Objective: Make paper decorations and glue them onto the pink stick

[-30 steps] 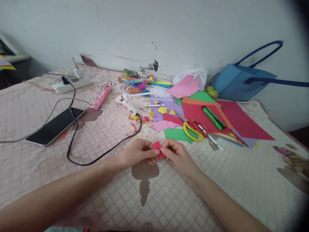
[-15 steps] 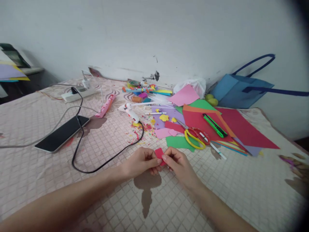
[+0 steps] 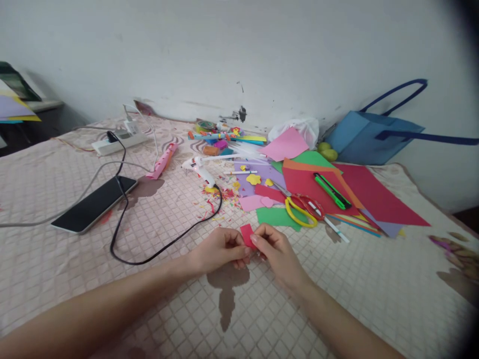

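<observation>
A small piece of red paper (image 3: 247, 236) is pinched between my two hands, just above the checked tablecloth (image 3: 179, 309). My left hand (image 3: 224, 251) closes on its lower left side with thumb and fingers. From the other side, my right hand (image 3: 275, 249) grips its right edge between thumb and forefinger. The paper's lower part is hidden by my fingers. Beyond my hands lie a green paper piece (image 3: 275, 217), pink paper scraps (image 3: 250, 202) and scissors (image 3: 304, 218) with yellow and red handles.
A white glue gun (image 3: 204, 174) rests among paper shreds, its black cord (image 3: 164, 250) looping left. A phone (image 3: 95, 204) and power strip (image 3: 119, 143) are at left. At right are red sheets (image 3: 381, 199), a green cutter (image 3: 332, 191) and a blue bag (image 3: 370, 137).
More of the red paper shows above my fingers, and my right thumb has shifted slightly on it. The whole view has moved a little.
</observation>
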A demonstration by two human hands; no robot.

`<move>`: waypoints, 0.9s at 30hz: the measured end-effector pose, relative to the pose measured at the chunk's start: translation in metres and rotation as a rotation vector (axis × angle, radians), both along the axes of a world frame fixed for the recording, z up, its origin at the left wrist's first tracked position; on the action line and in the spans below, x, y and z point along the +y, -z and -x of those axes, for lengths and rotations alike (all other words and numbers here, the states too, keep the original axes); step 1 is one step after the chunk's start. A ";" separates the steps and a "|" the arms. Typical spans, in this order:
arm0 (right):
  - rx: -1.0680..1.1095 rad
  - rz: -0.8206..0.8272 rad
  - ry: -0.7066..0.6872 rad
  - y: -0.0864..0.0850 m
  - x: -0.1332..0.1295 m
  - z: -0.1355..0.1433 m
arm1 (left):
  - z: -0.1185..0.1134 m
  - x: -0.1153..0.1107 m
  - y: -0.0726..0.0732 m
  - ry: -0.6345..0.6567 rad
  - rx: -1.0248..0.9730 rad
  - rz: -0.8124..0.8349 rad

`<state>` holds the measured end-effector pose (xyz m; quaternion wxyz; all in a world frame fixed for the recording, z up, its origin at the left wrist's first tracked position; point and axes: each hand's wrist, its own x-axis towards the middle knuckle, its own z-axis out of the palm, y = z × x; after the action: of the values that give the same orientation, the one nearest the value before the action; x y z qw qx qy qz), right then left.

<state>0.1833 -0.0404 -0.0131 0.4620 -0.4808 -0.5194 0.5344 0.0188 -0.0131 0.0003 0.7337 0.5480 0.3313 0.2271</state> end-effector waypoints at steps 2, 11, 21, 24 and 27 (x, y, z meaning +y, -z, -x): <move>0.003 -0.003 0.003 0.001 0.001 0.000 | 0.000 0.000 0.003 0.010 -0.014 -0.014; -0.010 0.020 -0.005 -0.001 0.000 0.000 | 0.001 0.001 0.001 0.013 -0.016 -0.047; 0.036 0.059 -0.042 -0.003 -0.001 0.003 | 0.003 0.006 -0.001 -0.207 -0.062 0.033; 0.051 0.072 -0.044 -0.004 -0.002 0.003 | 0.002 0.007 0.000 -0.188 -0.077 0.091; 0.048 0.091 -0.050 -0.004 -0.002 0.003 | 0.002 0.008 0.000 -0.209 -0.046 0.065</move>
<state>0.1799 -0.0426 -0.0093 0.4387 -0.4751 -0.4951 0.5802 0.0172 -0.0054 -0.0001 0.7307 0.4813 0.3769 0.3039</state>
